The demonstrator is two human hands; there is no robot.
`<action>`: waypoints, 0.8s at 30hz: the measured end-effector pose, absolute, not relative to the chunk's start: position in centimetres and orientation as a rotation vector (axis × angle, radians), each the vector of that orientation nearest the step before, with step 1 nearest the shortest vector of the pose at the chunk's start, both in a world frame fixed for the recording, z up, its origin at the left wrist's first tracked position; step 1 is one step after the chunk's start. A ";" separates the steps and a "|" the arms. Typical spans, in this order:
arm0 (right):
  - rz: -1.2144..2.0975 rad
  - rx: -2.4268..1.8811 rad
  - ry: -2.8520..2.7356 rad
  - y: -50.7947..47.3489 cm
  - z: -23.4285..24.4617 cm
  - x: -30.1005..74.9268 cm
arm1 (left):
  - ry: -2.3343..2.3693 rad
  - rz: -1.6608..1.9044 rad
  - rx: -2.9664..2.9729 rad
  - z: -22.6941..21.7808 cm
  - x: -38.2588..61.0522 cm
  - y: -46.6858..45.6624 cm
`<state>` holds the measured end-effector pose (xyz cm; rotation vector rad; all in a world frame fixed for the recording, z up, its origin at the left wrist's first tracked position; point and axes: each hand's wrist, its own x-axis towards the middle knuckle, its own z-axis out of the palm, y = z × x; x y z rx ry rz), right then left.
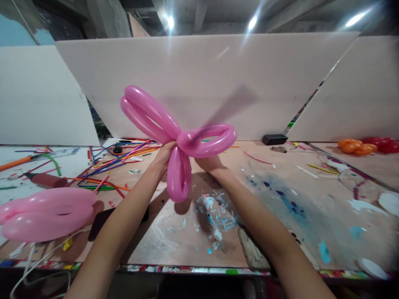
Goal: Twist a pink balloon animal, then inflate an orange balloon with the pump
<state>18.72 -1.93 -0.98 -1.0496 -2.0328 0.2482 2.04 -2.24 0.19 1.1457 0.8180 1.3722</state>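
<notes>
Above the middle of the table I hold up a twisted pink balloon (149,114) with three looped lobes and a thin translucent uninflated-looking tail stretching up to the right. One loop points up left, one lies to the right, one hangs down. My left hand (169,150) is closed around the balloon just left of its central twist. Under the right-hand loop, my right hand (207,162) reaches in from below and is mostly hidden by the balloon, so its fingers do not show. A lighter pink balloon shape (52,212) lies on the table at the left.
Uninflated balloons (121,160) in several colours lie scattered left. A brown-red pump-like tube (46,180) is beside them. Orange balloons (357,146) and a black box (274,139) sit at the back right. Phones (253,249) lie near the front edge. White panels (199,74) stand behind.
</notes>
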 end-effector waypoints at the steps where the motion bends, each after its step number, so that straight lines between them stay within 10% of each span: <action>1: 0.191 -1.112 -2.051 -2.2 -1.1 18.1 | 0.834 1.404 1.081 0.1 2.5 -1.7; 7: -0.095 -1.256 -2.236 -4.5 -0.4 16.3 | 1.051 1.846 1.331 -0.7 2.9 -1.1; 15: -0.457 -1.040 -2.237 -4.7 1.7 18.0 | 1.219 1.603 1.879 0.1 1.4 -1.2; 24: 0.669 -0.798 -2.235 -3.5 3.7 22.3 | 0.964 1.037 2.066 3.1 -0.5 -3.7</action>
